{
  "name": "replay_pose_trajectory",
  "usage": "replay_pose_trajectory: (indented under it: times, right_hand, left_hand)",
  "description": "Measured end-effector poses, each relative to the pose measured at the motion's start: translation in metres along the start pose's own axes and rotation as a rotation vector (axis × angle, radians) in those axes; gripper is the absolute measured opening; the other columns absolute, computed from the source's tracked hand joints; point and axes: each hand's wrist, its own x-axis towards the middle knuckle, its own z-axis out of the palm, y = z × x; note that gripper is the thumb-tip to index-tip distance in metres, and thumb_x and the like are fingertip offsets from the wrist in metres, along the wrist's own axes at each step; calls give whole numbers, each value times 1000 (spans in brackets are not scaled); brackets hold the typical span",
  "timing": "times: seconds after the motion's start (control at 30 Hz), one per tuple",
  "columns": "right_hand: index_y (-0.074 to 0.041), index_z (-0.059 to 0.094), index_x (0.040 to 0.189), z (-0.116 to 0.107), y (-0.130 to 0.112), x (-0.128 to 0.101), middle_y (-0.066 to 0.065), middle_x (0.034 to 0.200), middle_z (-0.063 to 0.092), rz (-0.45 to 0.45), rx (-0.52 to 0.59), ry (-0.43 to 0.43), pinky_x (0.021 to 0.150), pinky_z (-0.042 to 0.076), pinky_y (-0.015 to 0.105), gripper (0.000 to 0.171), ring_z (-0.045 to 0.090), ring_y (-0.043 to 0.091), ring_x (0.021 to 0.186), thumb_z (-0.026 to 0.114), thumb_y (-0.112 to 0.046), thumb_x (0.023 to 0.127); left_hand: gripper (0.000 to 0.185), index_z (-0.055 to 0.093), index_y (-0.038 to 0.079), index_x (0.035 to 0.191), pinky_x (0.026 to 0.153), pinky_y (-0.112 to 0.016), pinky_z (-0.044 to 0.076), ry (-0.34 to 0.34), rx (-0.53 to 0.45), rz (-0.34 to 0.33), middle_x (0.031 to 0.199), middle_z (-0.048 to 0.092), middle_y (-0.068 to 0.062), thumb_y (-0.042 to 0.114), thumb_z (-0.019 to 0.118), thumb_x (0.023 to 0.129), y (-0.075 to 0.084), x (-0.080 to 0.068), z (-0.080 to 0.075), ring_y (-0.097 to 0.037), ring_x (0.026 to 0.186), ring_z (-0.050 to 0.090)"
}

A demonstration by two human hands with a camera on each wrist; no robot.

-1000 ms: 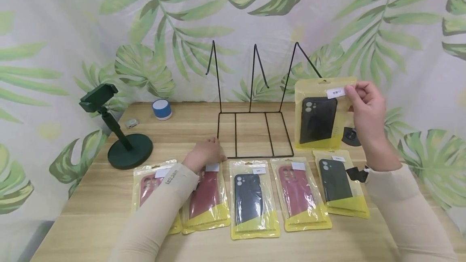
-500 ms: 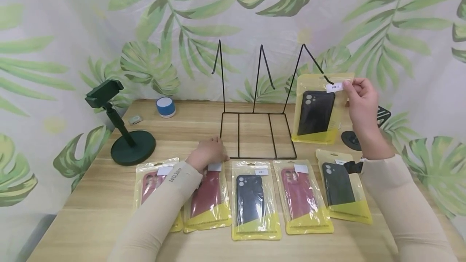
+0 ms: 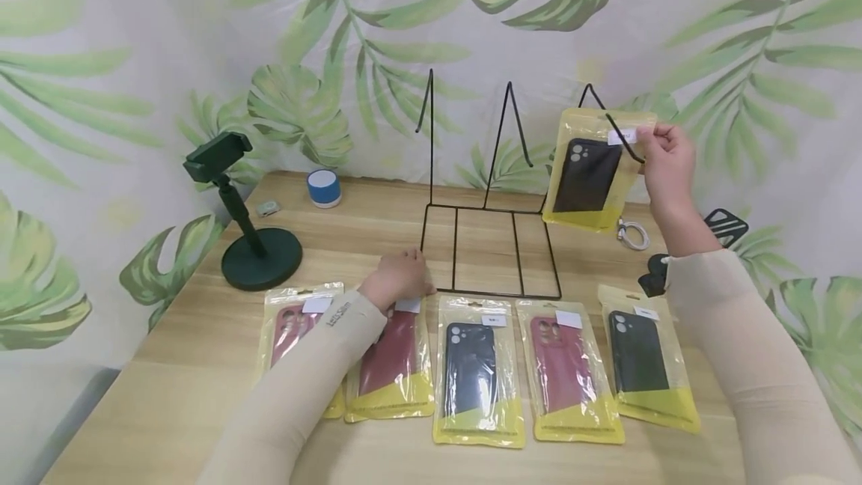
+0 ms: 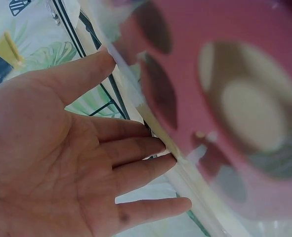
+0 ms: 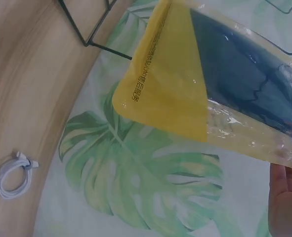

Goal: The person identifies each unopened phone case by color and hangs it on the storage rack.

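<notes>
We noted the right hand (image 3: 663, 163) pinching the top corner of a yellow packet with a black phone case (image 3: 592, 174), fingers curled on its white label. The packet hung in the air at the right-hand hook of the black wire rack (image 3: 501, 193), near the far edge of the table (image 3: 188, 365); the hook's tip crossed the packet's top, but we could not tell whether it had passed through the hanging hole. In the right wrist view the packet (image 5: 210, 84) hung clear of the table.

The left hand (image 3: 399, 279) lay flat with fingers straight on the top of a red-case packet (image 3: 390, 361), second from the left in a row of five packets (image 3: 478, 373) along the near edge. The left wrist view showed the open palm (image 4: 62, 163) beside that packet.

Our judgement: no packet hung settled on the rack, so one was being hung and five remained.

A white cable (image 3: 633, 234) lay coiled near the right edge. A dark green phone stand (image 3: 252, 245) and a small blue speaker (image 3: 324, 188) stood towards the far left corner.
</notes>
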Motion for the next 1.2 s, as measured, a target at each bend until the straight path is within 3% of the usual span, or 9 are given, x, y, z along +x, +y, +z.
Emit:
replay_pose_trajectory:
  times: [0.33,0.6,0.97,1.03,1.1,1.13,1.2]
  right_hand:
    - [-19,54,90,17,1,31,-11,76,53,48,-146,8,52,42,13,12,45,2,57,61,-26,98]
    - [-18,52,88,23,9,48,-8,72,50,91,-113,38,48,38,15,14,43,4,50,61,-23,98]
    - [-18,50,86,32,19,52,-7,77,50,100,-13,69,50,45,13,17,45,5,66,62,-22,98]
    - [-18,50,88,33,20,51,-6,82,51,101,-18,55,54,47,12,16,48,6,72,61,-23,99]
    - [-20,51,95,32,20,50,-7,92,55,100,-96,26,65,49,13,11,52,4,83,59,-26,100]
    - [-18,53,103,32,20,49,-3,102,60,101,-148,4,75,51,14,11,56,7,93,59,-28,100]
    - [-16,51,126,29,21,47,6,128,60,95,-260,-54,97,49,19,30,56,12,117,56,-31,101]
  left_hand:
    - [86,21,-9,153,117,-59,32,-11,33,-23,161,27,-24,45,58,97,-1,4,-1,-39,147,32]
    - [85,20,-8,154,120,-58,27,-30,30,-21,163,22,-21,45,58,98,0,3,-1,-38,149,27]
    - [86,19,-7,154,120,-59,24,-35,18,-33,163,21,-22,44,58,97,3,3,0,-38,150,24]
    - [86,18,-7,154,120,-59,25,-38,22,-31,163,21,-22,44,58,98,3,4,1,-38,150,24]
    - [86,18,-7,155,120,-59,25,-41,25,-32,163,20,-22,44,58,98,3,3,0,-38,150,24]
    - [86,17,-7,155,120,-59,25,-41,27,-33,163,20,-21,44,57,98,3,2,0,-38,151,24]
    - [87,17,-7,155,120,-59,25,-41,19,-36,163,19,-21,44,57,98,2,1,-1,-38,151,23]
